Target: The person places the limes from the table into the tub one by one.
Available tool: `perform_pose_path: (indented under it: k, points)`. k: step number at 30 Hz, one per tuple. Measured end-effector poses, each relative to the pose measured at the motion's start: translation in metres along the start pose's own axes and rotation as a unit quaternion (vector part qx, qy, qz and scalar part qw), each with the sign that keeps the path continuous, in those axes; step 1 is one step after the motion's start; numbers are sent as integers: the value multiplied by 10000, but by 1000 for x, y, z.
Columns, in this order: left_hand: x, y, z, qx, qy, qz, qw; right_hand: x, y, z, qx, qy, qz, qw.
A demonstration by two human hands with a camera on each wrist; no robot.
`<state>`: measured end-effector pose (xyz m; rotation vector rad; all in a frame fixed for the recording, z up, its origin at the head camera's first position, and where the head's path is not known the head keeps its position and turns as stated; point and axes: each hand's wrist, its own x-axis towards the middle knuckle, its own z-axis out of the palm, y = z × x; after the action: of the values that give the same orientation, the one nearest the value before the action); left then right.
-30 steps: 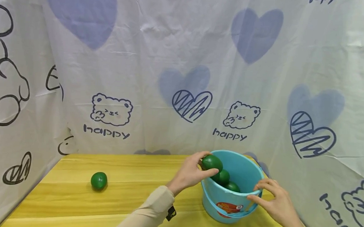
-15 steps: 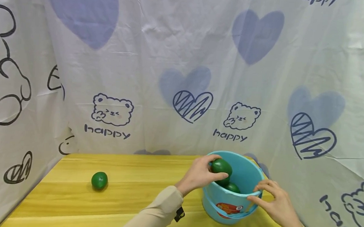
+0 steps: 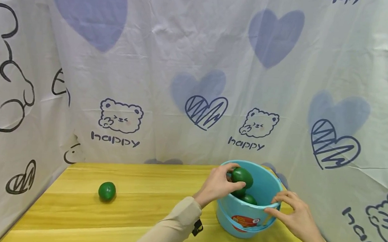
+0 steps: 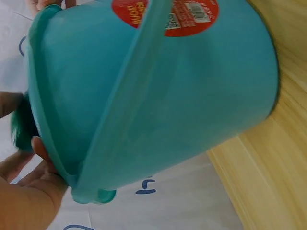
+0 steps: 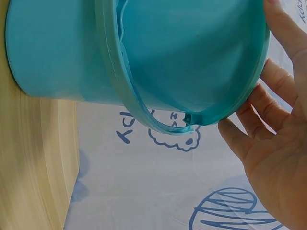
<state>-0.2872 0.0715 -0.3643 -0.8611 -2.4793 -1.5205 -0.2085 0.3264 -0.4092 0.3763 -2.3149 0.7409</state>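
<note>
In the head view my left hand grips a smooth, dark green avocado just inside the mouth of a light blue bucket. Thumb and fingers lie on opposite sides of it. Under it, more green avocados show inside the bucket, partly hidden. My right hand holds the bucket's rim on the right, thumb outside. The right wrist view shows the right hand's fingers along the rim. In the left wrist view the bucket wall hides most of the held avocado.
Another green avocado lies on the left of the yellow wood-grain table. The bucket's handle hangs down its front, across a red label. Printed cloth stands behind the table and along both sides.
My left hand has moved right with the avocado, from over the bucket's left rim further into its mouth. My right hand stays on the rim, and the avocado on the table lies still.
</note>
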Motion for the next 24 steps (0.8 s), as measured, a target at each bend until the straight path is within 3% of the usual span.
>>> perform_pose_path:
  k: [5,12,24]
  points:
    - [-1,-6,0,-272,123,-90,9995,0,0,0,-17,5,42,10000]
    - [-3,-11,-4,-321,230,187,9990,1,2,2,-97,40,21,9999]
    - [-5,-19,-17,-277,825,558,9946,0,3,2,66,100,-75,9999]
